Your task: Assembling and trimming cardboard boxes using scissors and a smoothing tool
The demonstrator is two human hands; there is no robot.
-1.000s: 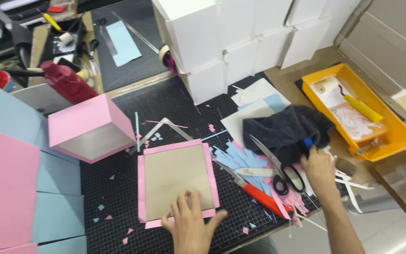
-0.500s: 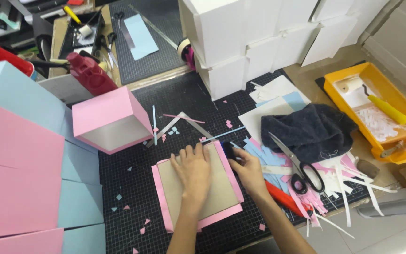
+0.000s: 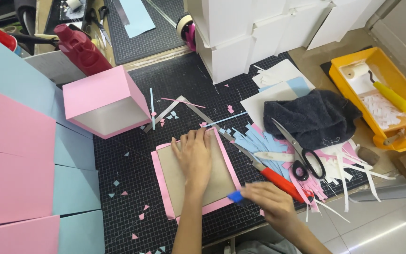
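Change: since half a second ago, right hand (image 3: 269, 201) has left the board's right edge and now sits at its lower right corner; left hand (image 3: 193, 157) stays flat on the board.
Left hand: palm down, fingers spread and pressed on the flat brown cardboard panel (image 3: 184, 181); pinching nothing.
Right hand: fingers curled around a small blue flat tool (image 3: 235, 196), its tip touching the panel's lower right corner; how tightly it is held cannot be told.
Cardboard panel: lies on a pink paper sheet (image 3: 161, 183), whose margin shows beyond the left, right and lower edges, directly under the left palm.
Base: black gridded cutting mat (image 3: 128, 174), beneath sheet and both hands.
Just right of right hand: red-handled utility knife (image 3: 278, 181), blade pointing away along a metal ruler (image 3: 212, 126).
Further right: black-handled scissors (image 3: 299, 153) on blue and pink paper strips (image 3: 254, 141); dark grey cloth (image 3: 311, 117) beyond.
Far right: yellow plastic tray (image 3: 402, 141) with yellow-handled roller (image 3: 377, 84).
Left beyond left hand: open pink paper-covered box (image 3: 104, 101); stacked pink and blue boxes (image 3: 19, 155).
Ahead: white boxes (image 3: 240, 33).
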